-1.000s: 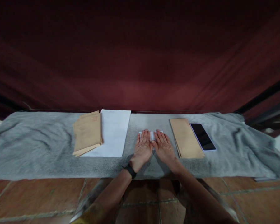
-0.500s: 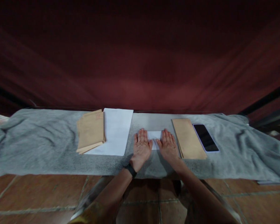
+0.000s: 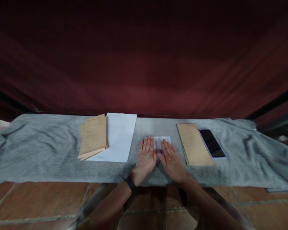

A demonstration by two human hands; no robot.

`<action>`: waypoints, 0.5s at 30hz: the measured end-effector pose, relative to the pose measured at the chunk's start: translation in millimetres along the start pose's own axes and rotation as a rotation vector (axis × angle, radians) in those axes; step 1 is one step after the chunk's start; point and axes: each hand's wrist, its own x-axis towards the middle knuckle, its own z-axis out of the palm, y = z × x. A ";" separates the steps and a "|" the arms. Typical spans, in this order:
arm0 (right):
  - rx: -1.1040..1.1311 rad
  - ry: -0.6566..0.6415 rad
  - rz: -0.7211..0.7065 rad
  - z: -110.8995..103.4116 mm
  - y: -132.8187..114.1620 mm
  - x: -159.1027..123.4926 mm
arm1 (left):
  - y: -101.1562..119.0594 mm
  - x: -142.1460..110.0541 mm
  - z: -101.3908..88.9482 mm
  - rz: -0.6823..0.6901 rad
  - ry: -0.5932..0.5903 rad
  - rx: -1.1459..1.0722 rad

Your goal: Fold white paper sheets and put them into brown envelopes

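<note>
A small folded piece of white paper (image 3: pixel 162 139) lies flat on the grey cloth, largely covered by my hands. My left hand (image 3: pixel 146 156) rests palm down on its left part, fingers stretched forward. On the near right part lies my right hand (image 3: pixel 172 158), also flat with its fingers out. Neither hand grips anything. To the right sit a few brown envelopes (image 3: pixel 195 145). Over on the left, white sheets (image 3: pixel 121 137) lie partly under a small stack of brown envelopes (image 3: pixel 93 134).
A phone (image 3: pixel 211 143) with a pale purple edge lies right of the envelopes. Grey cloth (image 3: pixel 48 147) covers the long narrow bench, wrinkled at both ends. Behind it hangs a dark red curtain (image 3: pixel 144 70). Brown tiles (image 3: pixel 43 201) make up the floor.
My right hand has slid left and slightly nearer, baring the paper's far right corner. My left hand has shifted a little nearer and to the right. Both stay flat.
</note>
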 end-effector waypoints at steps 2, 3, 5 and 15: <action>0.019 -0.021 -0.049 -0.3 -5.2 -7.2 | 3.8 -7.4 -0.8 0.088 -0.016 -0.005; 0.018 -0.022 -0.059 -0.3 -5.9 -10.7 | 4.9 -10.5 -0.8 0.115 -0.020 -0.004; 0.000 -0.018 -0.057 -0.5 -4.1 -16.3 | 5.4 -14.4 -0.5 0.124 -0.022 0.004; -0.127 0.041 0.051 0.1 10.7 -29.7 | -5.7 -16.0 -0.6 -0.032 0.013 0.042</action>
